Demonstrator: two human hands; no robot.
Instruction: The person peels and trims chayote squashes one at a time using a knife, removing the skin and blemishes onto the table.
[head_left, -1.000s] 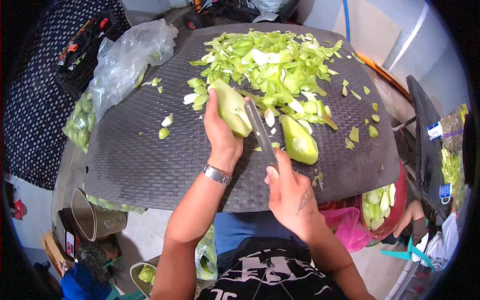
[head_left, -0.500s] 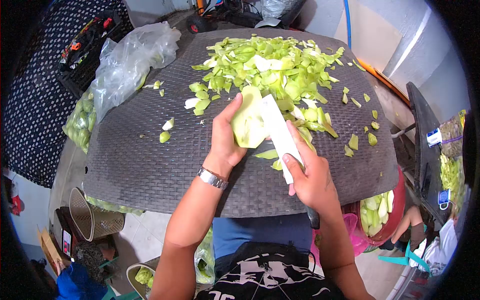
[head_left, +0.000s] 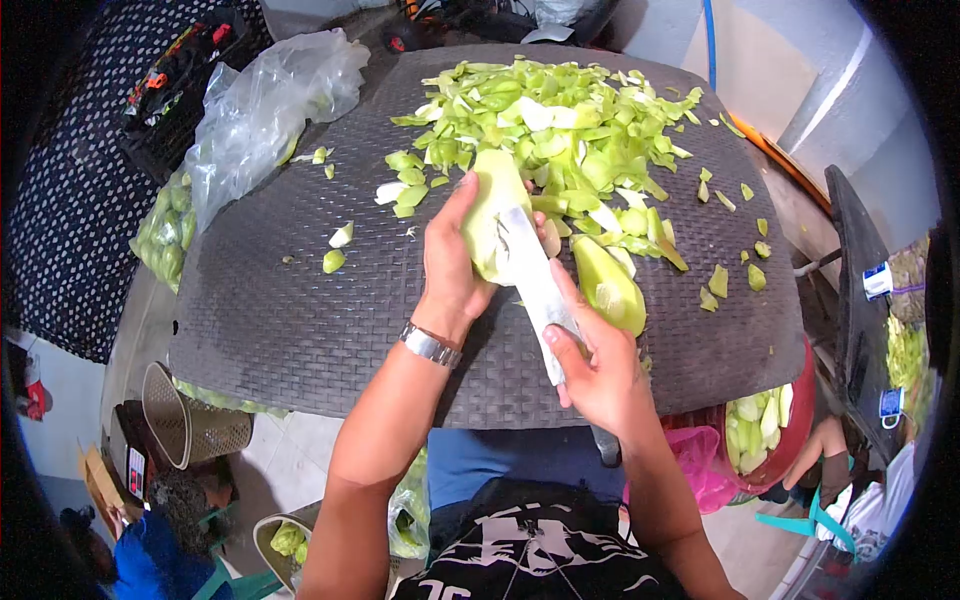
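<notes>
My left hand point(head_left: 452, 255), with a metal watch on its wrist, is wrapped round a pale green peeled vegetable point(head_left: 485, 205) above the dark woven table point(head_left: 290, 330). In my right hand point(head_left: 605, 365) is a knife point(head_left: 545, 310), its broad blade seen flat and lying against the vegetable's right side. The knife's handle shows partly below that hand. Just right of the blade, another light green vegetable point(head_left: 610, 285) rests on the table. A wide heap of green peelings point(head_left: 560, 130) spreads beyond both hands.
A clear plastic bag point(head_left: 265, 120) lies at the table's left edge, above a bag of green vegetables point(head_left: 165, 235). Below the right edge stands a red tub point(head_left: 800, 420) of peeled pieces. Baskets stand on the floor at lower left, near a person in blue point(head_left: 160, 560).
The knife has gone from edge-on to flat-side view and moved against the vegetable's cut side. My left hand has turned the vegetable more upright and shifted it slightly right.
</notes>
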